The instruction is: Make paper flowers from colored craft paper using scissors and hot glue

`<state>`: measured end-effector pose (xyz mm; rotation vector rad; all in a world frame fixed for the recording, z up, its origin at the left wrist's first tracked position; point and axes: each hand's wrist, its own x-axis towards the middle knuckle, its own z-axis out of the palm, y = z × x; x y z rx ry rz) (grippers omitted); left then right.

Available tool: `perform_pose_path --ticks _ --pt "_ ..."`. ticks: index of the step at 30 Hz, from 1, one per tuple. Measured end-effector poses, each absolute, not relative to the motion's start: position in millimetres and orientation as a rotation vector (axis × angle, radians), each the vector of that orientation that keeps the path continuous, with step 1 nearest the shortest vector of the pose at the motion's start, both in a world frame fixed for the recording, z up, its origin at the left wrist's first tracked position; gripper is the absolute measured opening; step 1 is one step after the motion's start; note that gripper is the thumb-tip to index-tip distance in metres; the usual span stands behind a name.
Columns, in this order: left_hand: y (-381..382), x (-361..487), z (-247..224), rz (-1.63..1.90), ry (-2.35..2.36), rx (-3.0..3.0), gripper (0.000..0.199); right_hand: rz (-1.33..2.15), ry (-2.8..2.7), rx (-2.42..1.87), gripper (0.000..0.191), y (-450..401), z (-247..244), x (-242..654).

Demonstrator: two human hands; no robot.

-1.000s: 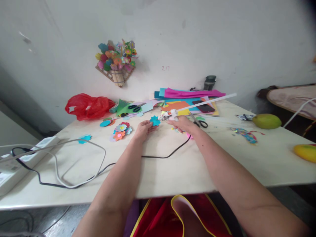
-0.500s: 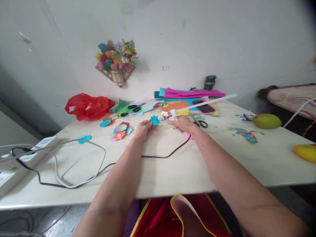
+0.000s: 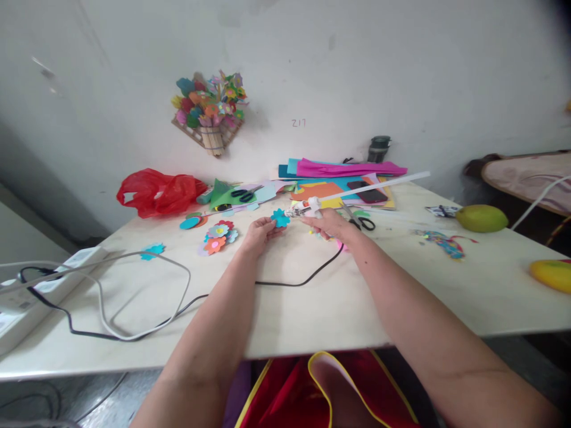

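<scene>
Between the fingertips of my left hand (image 3: pixel 263 232) is a blue paper flower (image 3: pixel 280 218), held just above the table. My right hand (image 3: pixel 329 224) is wrapped round a white hot glue gun (image 3: pixel 312 205), its nozzle pointing left at the flower's right edge. Whether the nozzle touches the paper I cannot tell. A long translucent glue stick (image 3: pixel 379 185) sticks out of the gun's back, up to the right. Left of my left hand lies a pile of layered paper flowers (image 3: pixel 217 238). Black-handled scissors (image 3: pixel 366 223) rest just beyond my right wrist.
A black cord (image 3: pixel 294 284) crosses the table to a white power strip (image 3: pixel 57 288) on the left. Another blue flower (image 3: pixel 152 251) lies near it. Behind are a red plastic bag (image 3: pixel 160 191), coloured paper (image 3: pixel 348 168) and a phone (image 3: pixel 368 192). Mangoes (image 3: pixel 482 218) sit at right.
</scene>
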<state>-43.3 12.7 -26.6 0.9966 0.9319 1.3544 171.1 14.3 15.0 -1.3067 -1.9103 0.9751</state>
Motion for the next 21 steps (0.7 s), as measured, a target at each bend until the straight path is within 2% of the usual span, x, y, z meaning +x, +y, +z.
perform_pose_path --ticks 21 --pt "12.4 -42.4 -25.6 1.333 0.931 1.015 0.012 0.951 -1.924 -1.305 0.038 10.8 18.7 169.2"
